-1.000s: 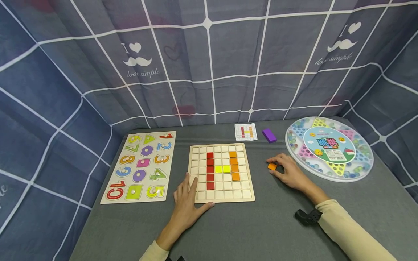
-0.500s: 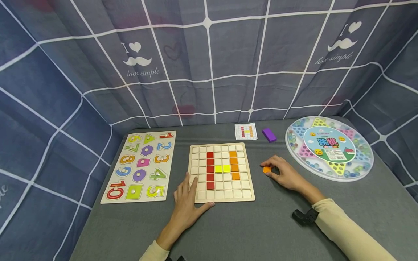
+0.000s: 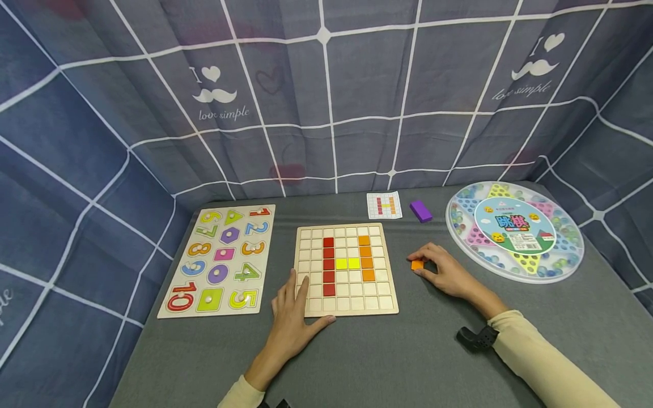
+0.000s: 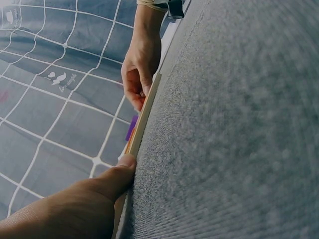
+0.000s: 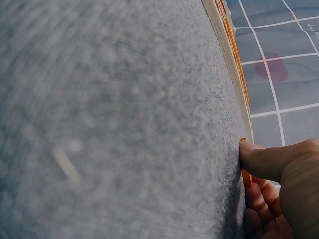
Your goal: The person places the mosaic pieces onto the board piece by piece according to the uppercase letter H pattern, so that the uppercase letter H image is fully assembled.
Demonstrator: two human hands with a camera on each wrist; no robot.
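A wooden grid board [image 3: 352, 305] lies flat on the cloth-covered table. On it stand a column of several red tiles [image 3: 329, 265], two yellow tiles [image 3: 347, 264] side by side, and a column of several orange tiles [image 3: 366, 263]. My left hand [image 3: 291, 323] rests at the board's lower left corner, fingers spread along its left edge, thumb at the front edge. To the right of the board, my right hand [image 3: 444, 272] pinches a loose orange square tile [image 3: 417, 265] between thumb and fingers, close over the table. The right wrist view shows that thumb [image 5: 264, 159] pressed against the tile.
A number-and-shape puzzle board [image 3: 234, 255] lies to the left. Behind the grid board are a small printed pattern card [image 3: 374, 215] and a purple block [image 3: 420, 211]. A round Chinese checkers box [image 3: 461, 249] lies at the right. A grid-patterned curtain [image 3: 301, 85] hangs behind the table.
My right hand has shifted a little left toward the board with the orange tile, then held still over the last half second. My left hand has stayed in place.
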